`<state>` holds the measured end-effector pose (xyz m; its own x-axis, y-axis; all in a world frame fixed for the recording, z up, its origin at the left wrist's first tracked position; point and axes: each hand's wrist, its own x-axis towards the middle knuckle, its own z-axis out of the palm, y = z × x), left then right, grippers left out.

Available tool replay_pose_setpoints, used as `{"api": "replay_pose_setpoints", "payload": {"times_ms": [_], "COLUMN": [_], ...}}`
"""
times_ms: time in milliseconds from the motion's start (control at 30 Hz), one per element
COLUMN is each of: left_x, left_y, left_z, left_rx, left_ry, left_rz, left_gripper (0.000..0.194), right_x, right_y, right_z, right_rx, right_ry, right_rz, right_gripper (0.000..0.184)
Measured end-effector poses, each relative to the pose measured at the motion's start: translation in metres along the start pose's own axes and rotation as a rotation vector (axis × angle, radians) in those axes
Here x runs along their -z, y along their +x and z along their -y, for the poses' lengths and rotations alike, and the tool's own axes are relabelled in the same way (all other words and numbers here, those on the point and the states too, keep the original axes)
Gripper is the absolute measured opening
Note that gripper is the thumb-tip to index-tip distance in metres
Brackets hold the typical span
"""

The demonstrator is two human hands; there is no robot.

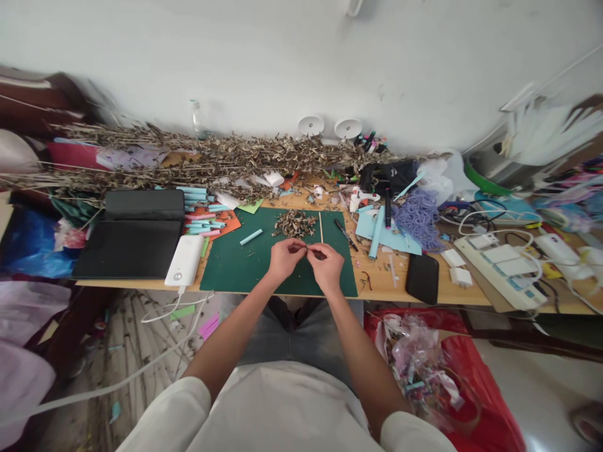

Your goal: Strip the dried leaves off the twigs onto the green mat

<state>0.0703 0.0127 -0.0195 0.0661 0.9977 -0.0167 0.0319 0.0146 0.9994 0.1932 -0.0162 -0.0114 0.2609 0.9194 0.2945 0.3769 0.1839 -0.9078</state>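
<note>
My left hand (286, 258) and my right hand (326, 262) meet over the green cutting mat (230, 263), fingertips pinched close together. Between them is a tiny dark bit, too small to name for certain. Just beyond my fingers lies a heap of dried leaves (295, 223). A light blue paper tube (251, 236) rests on the mat to the left of the heap. On the right, a thin pale stick (321, 226) and a dark pen or knife (346, 234) lie near the mat's edge.
Dried plant stalks (188, 154) stretch along the wall. To the left are a black tablet case (132, 245), a white power bank (184, 260) and rolled paper tubes (202, 223). Rightward lie purple yarn (419, 216), a phone (423, 277) and a power strip (502, 270). A red bag (485, 383) sits below.
</note>
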Motion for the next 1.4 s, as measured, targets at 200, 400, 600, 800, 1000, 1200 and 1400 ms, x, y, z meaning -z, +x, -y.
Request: {"api": "replay_pose_setpoints", "payload": {"times_ms": [200,400,600,800,1000,1200,1400], "left_x": [-0.007,-0.005,0.002,0.003,0.01,-0.003,-0.02], "left_y": [-0.01,-0.007,0.003,0.005,0.006,0.01,0.008], "left_z": [-0.006,-0.004,-0.002,0.001,0.002,0.005,0.002], "left_rx": [-0.141,-0.241,-0.38,-0.54,-0.49,-0.469,-0.499], "left_ry": [0.198,0.449,0.656,0.677,0.668,0.775,0.664], "left_rz": [-0.008,-0.006,0.106,0.295,0.271,0.346,0.37], "left_gripper": [0.01,0.02,0.02,0.034,0.035,0.036,0.028], "right_x": [-0.002,0.006,0.017,0.031,0.045,0.047,0.057], "right_y": [-0.008,-0.009,0.007,0.02,0.03,0.037,0.048], "right_z": [-0.001,-0.003,-0.019,-0.03,-0.035,-0.035,-0.033], "right_rx": [-0.054,0.024,0.041,0.047,0.11,0.194,0.259], "right_ry": [-0.028,-0.105,-0.219,-0.335,-0.361,-0.577,-0.808], "right_rz": [-0.05,-0.065,0.022,0.237,0.242,0.358,0.385], "right_gripper": [0.015,0.016,0.018,0.031,0.03,0.028,0.028]}}
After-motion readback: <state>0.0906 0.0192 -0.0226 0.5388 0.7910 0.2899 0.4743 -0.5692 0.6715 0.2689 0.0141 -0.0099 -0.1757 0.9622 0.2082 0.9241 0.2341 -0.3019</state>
